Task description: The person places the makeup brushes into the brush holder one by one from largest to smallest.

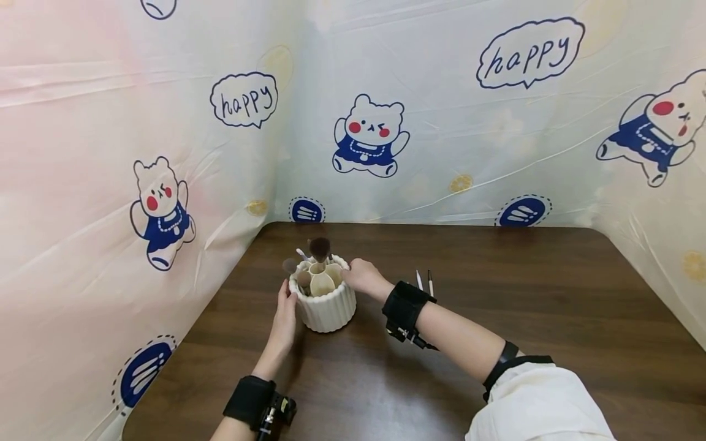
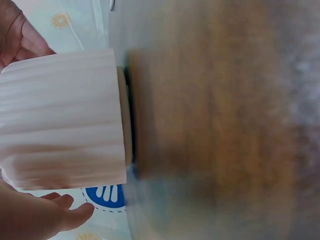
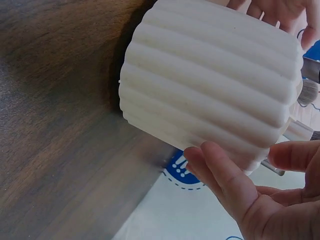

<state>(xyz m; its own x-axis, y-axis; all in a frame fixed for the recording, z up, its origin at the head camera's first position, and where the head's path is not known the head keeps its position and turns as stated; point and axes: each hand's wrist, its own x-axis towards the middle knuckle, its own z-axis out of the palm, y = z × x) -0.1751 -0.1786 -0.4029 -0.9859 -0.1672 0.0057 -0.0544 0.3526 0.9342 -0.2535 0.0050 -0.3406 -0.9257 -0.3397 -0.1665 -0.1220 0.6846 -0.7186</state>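
A white fluted makeup brush holder (image 1: 329,309) stands between both hands, with rounded cream compartments inside. Out of its top stick several makeup brushes, one with a large dark fluffy head (image 1: 319,248). My left hand (image 1: 283,318) holds the holder's left side, thumb toward me; its fingers (image 3: 282,17) show along the far wall in the right wrist view. On the opposite side, my right hand (image 1: 365,277) grips near the rim, its fingers (image 3: 227,175) lying along the fluted wall and its thumb up by the rim. The holder's base (image 2: 125,117) sits close over the tabletop.
Two slim light-coloured sticks (image 1: 420,280) lie on the brown wooden table (image 1: 524,288), just beyond my right wrist. A curtain printed with cartoon bears (image 1: 371,138) encloses the table's back and sides. Each wrist wears a black strap (image 1: 407,306) with a small camera.
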